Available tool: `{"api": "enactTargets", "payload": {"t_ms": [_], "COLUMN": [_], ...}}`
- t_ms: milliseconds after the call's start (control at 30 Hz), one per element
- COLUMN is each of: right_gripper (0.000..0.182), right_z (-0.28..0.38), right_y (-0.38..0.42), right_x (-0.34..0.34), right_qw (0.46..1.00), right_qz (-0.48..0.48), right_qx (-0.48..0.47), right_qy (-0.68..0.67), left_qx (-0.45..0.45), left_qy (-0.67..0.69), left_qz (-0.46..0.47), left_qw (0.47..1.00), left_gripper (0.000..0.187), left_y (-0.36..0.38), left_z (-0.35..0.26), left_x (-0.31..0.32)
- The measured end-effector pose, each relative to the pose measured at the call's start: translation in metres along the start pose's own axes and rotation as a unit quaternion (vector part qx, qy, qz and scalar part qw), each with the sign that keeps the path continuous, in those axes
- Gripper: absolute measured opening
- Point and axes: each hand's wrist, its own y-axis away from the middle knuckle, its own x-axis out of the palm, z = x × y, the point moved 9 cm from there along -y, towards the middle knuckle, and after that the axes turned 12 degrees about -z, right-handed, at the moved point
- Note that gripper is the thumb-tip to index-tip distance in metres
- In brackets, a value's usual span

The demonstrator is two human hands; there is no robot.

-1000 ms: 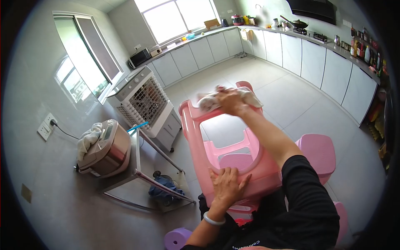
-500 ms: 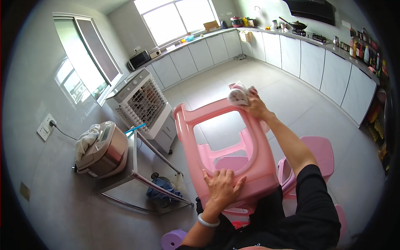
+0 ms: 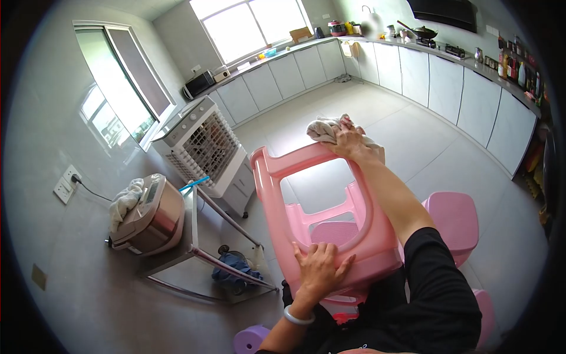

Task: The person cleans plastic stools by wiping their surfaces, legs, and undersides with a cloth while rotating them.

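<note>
A large pink plastic stool (image 3: 268,203) is tipped in front of my body, a big rounded opening in the side facing me. On the panel below that opening lies my left hand (image 3: 321,265), its fingers curled over the opening's lower edge and its thumb spread to the right. My right hand (image 3: 351,141) is closed on a whitish cloth (image 3: 321,128), pressed against the stool's far top edge. Part of the cloth hangs beyond my wrist. Through the opening, another pink stool (image 3: 333,230) shows on the floor.
More pink stools (image 3: 453,221) stand to the right, and a purple stool (image 3: 252,339) sits low at the left. Left of me are a metal rack (image 3: 193,236) bearing a rice cooker (image 3: 156,215), and an air cooler (image 3: 206,153). Cabinets (image 3: 413,71) line the far walls.
My right hand has slid the cloth a little leftward along the stool's far edge, and the cloth is more spread out. My left hand keeps its place on the stool.
</note>
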Motion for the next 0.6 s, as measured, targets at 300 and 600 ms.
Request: {"api": "enactTargets", "payload": {"t_ms": [300, 600], "right_gripper": [0.088, 0.079], "right_z": [-0.013, -0.028], "right_y": [0.064, 0.147], "right_x": [-0.011, -0.044], "right_qw": [0.998, 0.982], "right_qz": [-0.038, -0.11], "right_qx": [-0.056, -0.075], "right_qy": [0.011, -0.133], "left_qx": [-0.001, -0.001], "left_qy": [0.021, 0.019], "left_qz": [-0.017, -0.024], "left_qw": [1.0, 1.0], "left_gripper": [0.046, 0.047], "left_y": [0.001, 0.003], "left_z": [0.0, -0.001], "left_x": [-0.002, -0.004]}}
